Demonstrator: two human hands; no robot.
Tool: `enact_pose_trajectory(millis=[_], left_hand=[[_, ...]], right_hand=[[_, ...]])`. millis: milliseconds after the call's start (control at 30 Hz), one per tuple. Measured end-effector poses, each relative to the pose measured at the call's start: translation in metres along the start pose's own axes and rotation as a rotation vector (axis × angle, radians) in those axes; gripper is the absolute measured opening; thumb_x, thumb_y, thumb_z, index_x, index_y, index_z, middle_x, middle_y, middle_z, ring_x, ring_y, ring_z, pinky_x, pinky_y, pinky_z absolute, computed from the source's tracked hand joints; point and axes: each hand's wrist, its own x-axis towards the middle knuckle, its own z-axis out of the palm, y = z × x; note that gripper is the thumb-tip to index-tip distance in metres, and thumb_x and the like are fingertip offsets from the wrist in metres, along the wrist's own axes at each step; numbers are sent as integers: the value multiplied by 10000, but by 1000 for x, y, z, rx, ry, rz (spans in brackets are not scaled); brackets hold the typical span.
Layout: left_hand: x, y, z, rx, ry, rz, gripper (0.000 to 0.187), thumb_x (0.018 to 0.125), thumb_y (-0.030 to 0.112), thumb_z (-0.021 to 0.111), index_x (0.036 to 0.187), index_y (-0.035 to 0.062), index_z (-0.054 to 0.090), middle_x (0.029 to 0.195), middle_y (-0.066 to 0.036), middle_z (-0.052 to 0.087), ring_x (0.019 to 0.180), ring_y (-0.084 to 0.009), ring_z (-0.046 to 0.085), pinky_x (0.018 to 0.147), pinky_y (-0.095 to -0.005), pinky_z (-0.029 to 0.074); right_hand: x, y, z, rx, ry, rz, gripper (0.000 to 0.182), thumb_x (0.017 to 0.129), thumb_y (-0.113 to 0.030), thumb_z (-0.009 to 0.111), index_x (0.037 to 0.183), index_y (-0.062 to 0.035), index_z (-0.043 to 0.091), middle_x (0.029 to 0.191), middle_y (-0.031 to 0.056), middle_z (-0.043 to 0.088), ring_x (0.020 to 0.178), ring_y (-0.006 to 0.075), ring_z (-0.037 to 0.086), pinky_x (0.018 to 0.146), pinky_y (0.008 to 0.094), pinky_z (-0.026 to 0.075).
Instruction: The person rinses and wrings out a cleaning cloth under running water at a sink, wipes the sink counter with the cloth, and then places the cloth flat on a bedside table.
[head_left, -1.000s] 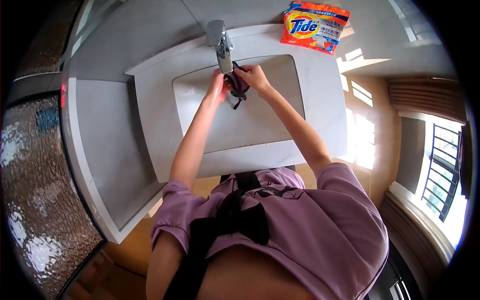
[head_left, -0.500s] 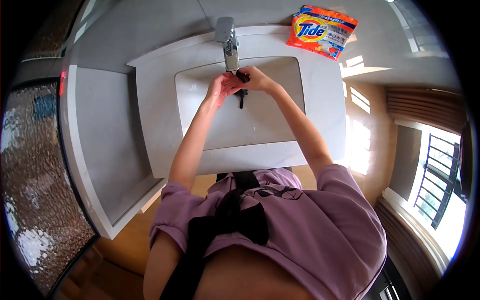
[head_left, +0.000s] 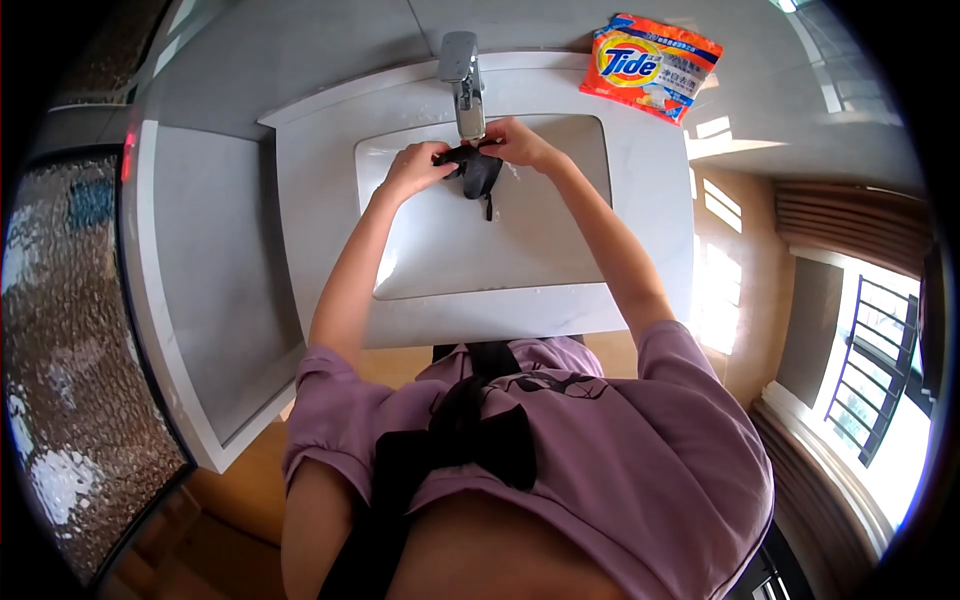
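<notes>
A small wet-looking black cloth (head_left: 483, 178) with a thin strap hanging down is stretched between my two hands, just below the chrome faucet (head_left: 462, 85). My left hand (head_left: 418, 170) pinches its left end. At the upper right end, my right hand (head_left: 517, 143) grips it with closed fingers, close to the spout. Beneath them lies the white rectangular sink (head_left: 490, 262). What kind of article the cloth is, I cannot make out.
An orange Tide detergent bag (head_left: 652, 66) rests at the back right, by the edge of the pale countertop (head_left: 640, 240). A grey recessed panel (head_left: 215, 280) stands to the left. A barred window (head_left: 872, 365) is at the right.
My hands have moved apart, the left one going left. The black cloth, bunched between them before, is now spread out and more of it shows.
</notes>
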Motion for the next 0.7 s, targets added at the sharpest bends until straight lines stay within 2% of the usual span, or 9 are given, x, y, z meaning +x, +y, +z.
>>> enact_pose_trajectory(millis=[133, 200, 333, 433, 533, 600, 633, 667, 700], left_hand=[[1, 2, -5, -48, -128, -21, 229, 742, 173, 629, 937, 52, 631, 877, -138, 623, 784, -295, 600, 691, -382, 454], [1, 9, -3, 111, 45, 172, 167, 754, 123, 606, 902, 53, 639, 852, -141, 605, 762, -319, 590, 670, -402, 453], [4, 25, -4, 257, 227, 235, 133, 761, 100, 598, 854, 7, 619, 809, -155, 584, 739, -330, 577, 642, -372, 457], [5, 33, -7, 280, 297, 190, 119, 749, 90, 602, 816, -9, 607, 821, -170, 586, 723, -331, 586, 656, -369, 469], [7, 41, -7, 69, 247, 76, 143, 733, 91, 605, 827, -17, 610, 768, -166, 615, 721, -301, 609, 662, -356, 499], [8, 43, -6, -577, 144, -296, 169, 744, 122, 610, 811, -32, 596, 723, -136, 628, 707, -234, 632, 648, -313, 517], [11, 39, -2, -679, 110, -341, 190, 772, 141, 602, 833, -38, 578, 761, -107, 627, 706, -180, 630, 658, -282, 528], [10, 36, 0, -680, 111, -341, 190, 772, 141, 602, 833, -38, 578, 761, -107, 627, 706, -180, 630, 658, -282, 528], [9, 35, 1, -934, 57, -392, 191, 779, 145, 599, 856, -28, 577, 788, -103, 627, 705, -181, 628, 675, -284, 529]], right_hand=[[-6, -6, 0, -219, 85, -7, 253, 700, 55, 560, 946, 14, 605, 876, 121, 645, 809, 202, 605, 754, 290, 454], [-10, -8, 4, -578, 248, -130, 272, 672, 74, 533, 923, 0, 611, 878, 127, 631, 840, 277, 591, 755, 323, 462], [-13, -13, 5, -779, 270, -219, 278, 658, 75, 520, 897, -27, 619, 871, 133, 613, 855, 316, 563, 745, 363, 459], [-18, -21, 5, -841, 344, -212, 169, 739, 9, 526, 878, -34, 611, 840, 129, 599, 844, 311, 562, 760, 392, 437], [-22, -24, 4, -880, 395, -145, 157, 749, -21, 541, 886, -36, 616, 854, 131, 606, 821, 304, 570, 751, 361, 450], [-21, -22, 3, -507, 440, 65, 180, 731, -62, 581, 901, -27, 629, 871, 122, 636, 796, 294, 602, 731, 341, 474], [-21, -16, 3, -507, 439, 65, 180, 731, -62, 581, 901, -27, 629, 871, 122, 636, 796, 294, 602, 731, 341, 474], [-20, -8, 5, -365, 436, 86, 200, 745, -99, 596, 926, -22, 628, 873, 124, 643, 782, 259, 613, 730, 315, 475], [-21, -8, 6, -222, 433, 106, 227, 759, -137, 611, 950, -17, 628, 876, 125, 650, 768, 224, 624, 729, 288, 475]])
